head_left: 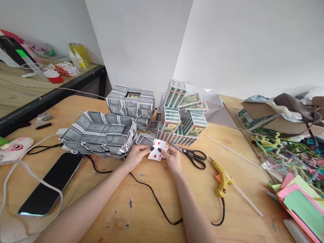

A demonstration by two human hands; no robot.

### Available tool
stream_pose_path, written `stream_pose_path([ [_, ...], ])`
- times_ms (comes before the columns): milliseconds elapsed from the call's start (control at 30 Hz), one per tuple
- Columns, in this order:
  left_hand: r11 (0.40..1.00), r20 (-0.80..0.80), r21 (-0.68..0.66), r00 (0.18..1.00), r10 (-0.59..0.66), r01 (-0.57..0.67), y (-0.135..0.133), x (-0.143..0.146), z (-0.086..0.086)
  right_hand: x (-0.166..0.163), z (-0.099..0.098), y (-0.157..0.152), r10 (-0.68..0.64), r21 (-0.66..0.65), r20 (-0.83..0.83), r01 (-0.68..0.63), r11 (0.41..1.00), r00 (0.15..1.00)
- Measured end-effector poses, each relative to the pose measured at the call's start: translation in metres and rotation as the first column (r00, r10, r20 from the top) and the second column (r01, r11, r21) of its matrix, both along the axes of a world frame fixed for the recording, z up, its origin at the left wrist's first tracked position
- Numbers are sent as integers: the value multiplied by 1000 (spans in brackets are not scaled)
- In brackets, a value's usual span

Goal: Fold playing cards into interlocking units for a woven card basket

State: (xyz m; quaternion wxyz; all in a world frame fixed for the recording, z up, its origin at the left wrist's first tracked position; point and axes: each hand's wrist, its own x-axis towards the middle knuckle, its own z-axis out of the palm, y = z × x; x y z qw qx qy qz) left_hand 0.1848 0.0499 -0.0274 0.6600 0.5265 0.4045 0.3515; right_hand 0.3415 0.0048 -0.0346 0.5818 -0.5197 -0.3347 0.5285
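Between both hands are playing cards (157, 156) with red hearts facing up; a 2 shows in front, and a 3 shows at the upper right corner of another card. My left hand (136, 156) pinches their left side, the thumb on the face. My right hand (173, 159) grips the right side, its thumb also on the face. Just beyond the left hand stands an open box (97, 146) built from folded grey-backed cards. Loose face-down cards (145, 139) lie behind my fingers. Black-handled scissors (194, 157) rest right of the right hand.
A second card-built box (131, 101) stands at the back, beside stacked card packs (170, 123). On the right lie a yellow glue gun (222, 179), clear glue sticks (249, 199) and coloured paper (301, 206). A phone (53, 184) and white cable (31, 165) occupy the left. A black cord (152, 190) crosses the table.
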Motion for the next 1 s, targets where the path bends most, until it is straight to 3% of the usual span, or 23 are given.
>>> stream_pose_path([
  [167,1000,-35,8,999,15,-15,0,1,-1,1,0,0,23,-12,7,-23,1000,1000],
  [433,985,-146,150,983,111,-88,-3,3,-5,2,0,0,35,-8,-17,-35,999,999],
  [1000,989,-171,141,982,76,-52,-2,5,-2,-1,0,0,35,-2,-27,-35,999,999],
])
